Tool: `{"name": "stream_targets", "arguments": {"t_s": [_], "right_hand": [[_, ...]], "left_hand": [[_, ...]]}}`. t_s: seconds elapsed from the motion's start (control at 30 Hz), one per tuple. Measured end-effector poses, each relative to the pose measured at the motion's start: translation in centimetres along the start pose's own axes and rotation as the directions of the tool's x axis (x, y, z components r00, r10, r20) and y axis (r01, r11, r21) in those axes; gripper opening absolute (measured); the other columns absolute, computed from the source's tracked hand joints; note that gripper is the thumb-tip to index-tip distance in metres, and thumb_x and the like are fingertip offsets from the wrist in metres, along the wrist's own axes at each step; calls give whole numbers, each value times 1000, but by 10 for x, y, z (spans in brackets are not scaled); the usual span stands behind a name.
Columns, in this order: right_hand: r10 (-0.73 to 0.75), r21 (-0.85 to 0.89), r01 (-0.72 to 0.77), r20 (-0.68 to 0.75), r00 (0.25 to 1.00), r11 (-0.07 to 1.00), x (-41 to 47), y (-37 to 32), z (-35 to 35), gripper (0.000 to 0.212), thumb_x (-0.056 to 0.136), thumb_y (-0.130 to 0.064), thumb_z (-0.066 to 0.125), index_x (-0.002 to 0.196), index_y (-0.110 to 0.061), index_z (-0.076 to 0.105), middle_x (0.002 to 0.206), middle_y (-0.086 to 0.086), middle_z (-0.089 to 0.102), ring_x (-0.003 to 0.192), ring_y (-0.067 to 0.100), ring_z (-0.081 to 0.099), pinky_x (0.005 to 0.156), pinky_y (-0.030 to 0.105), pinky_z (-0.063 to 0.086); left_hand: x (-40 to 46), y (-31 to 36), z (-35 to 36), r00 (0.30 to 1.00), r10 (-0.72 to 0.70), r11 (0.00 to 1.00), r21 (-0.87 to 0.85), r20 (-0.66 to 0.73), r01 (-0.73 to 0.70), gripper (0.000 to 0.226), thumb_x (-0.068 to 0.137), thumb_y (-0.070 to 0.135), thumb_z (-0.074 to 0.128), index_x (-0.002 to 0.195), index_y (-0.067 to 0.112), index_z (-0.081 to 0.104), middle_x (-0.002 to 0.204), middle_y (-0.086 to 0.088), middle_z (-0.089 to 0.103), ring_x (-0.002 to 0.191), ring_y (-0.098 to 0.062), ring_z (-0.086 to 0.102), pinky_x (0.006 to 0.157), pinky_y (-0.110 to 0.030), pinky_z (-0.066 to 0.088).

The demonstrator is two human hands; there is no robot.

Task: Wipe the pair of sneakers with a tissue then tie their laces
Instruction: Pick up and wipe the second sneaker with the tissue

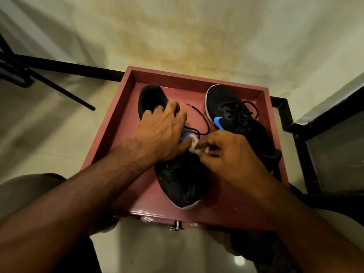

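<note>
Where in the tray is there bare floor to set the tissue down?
Bare patches: the near left corner of the tray, beside the left sneaker; the near right corner; the strip along the far wall. Crowded: the middle, where both hands, the tissue and loose laces meet beside the right sneaker.

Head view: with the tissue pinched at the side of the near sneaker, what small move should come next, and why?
Probably a short stroke of the tissue along the near sneaker's side. The right hand pinches the tissue against it, the left hand rests on the shoe and steadies it, and its lace lies loose on the tray, so wiping seems unfinished.
</note>
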State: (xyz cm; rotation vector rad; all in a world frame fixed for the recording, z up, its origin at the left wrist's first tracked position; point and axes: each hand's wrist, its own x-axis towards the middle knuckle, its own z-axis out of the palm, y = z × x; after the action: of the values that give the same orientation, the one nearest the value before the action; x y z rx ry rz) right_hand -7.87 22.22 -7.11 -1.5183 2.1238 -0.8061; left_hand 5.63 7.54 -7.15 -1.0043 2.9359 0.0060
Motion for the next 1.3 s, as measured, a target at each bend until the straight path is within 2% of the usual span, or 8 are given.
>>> {"name": "stream_targets", "arguments": {"t_s": [0.17, 0.33, 0.53, 0.7, 0.83, 0.9, 1.03, 1.3], "right_hand": [[-157, -272, 199, 169, 973, 941, -2, -11, 17, 27, 86, -21, 65, 106, -20, 83, 106, -2, 78, 96, 22, 72, 79, 23, 49], [-124, -186, 207, 379, 917, 960, -44, -28, 17, 18, 82, -23, 68, 91, -23, 83, 93, -6, 76, 84, 9, 68, 69, 19, 51], [-69, -105, 62, -71, 995, 993, -21, -5, 29, 22, 87, -14, 70, 106, -21, 79, 99, -4, 77, 91, 11, 72, 83, 31, 58], [-207, -349, 174, -58, 977, 921, 0, -20, 34, 20, 79, -7, 63, 86, -16, 80, 79, 2, 73, 70, 22, 71, 64, 25, 55], [206, -371, -162, 84, 975, 914, -49, -19, 43, 32, 95, -30, 66, 64, -36, 69, 74, -19, 67, 68, -4, 59, 66, 10, 41], [328, -340, -370, -174, 928, 865, -76, -13, 41, 53, 103, -31, 55, 52, -40, 66, 66, -21, 63, 65, -3, 60, 66, 16, 43], [-80, -492, 41, -58, 995, 870, -73, -22, 53, 14, 73, -21, 90, 78, -27, 79, 75, -3, 53, 71, 19, 56, 54, 28, 41], [116, -498, -149, -97, 989, 855, 10, -28, 57, 9, 92, -19, 69, 90, -15, 76, 95, 4, 60, 87, 24, 66, 67, 28, 34]], "left_hand": [[5, -3, 4, 992, 65, 996, 60, 105, -71, 72, 90, 69, 59, 144, 23, 45, 151, -5, 37, 116, -33, 58, 86, -45, 51], [16, -12, 3, 987, 107, 987, -136, 121, -91, 59, 95, 55, 63, 139, 17, 54, 146, -6, 43, 112, -32, 62, 90, -49, 56], [16, -35, -13, 909, 320, 909, -356, 266, -216, 57, 94, 39, 71, 145, 23, 52, 149, 4, 40, 130, -17, 50, 112, -38, 45], [13, -27, -5, 950, 204, 971, -173, 238, -165, 75, 89, 48, 74, 153, 29, 40, 168, -1, 19, 146, -31, 33, 116, -51, 34], [5, -29, -4, 988, 0, 1000, -21, 153, 3, 113, 76, 76, 69, 162, 26, 15, 171, -6, -23, 156, -43, 3, 122, -58, 17], [4, -26, -2, 994, -25, 1000, -12, 108, 27, 119, 76, 81, 65, 163, 22, 10, 167, -9, -33, 157, -42, -1, 124, -57, 14], [2, -14, 2, 999, -42, 998, 48, 22, 41, 106, 72, 88, 59, 153, 25, 33, 165, -14, -35, 155, -46, -10, 122, -64, 1], [-1, -47, 1, 981, 59, 993, -111, 184, -39, 112, 67, 91, 61, 158, 39, 22, 166, -3, -36, 141, -43, -47, 121, -72, 2]]}}
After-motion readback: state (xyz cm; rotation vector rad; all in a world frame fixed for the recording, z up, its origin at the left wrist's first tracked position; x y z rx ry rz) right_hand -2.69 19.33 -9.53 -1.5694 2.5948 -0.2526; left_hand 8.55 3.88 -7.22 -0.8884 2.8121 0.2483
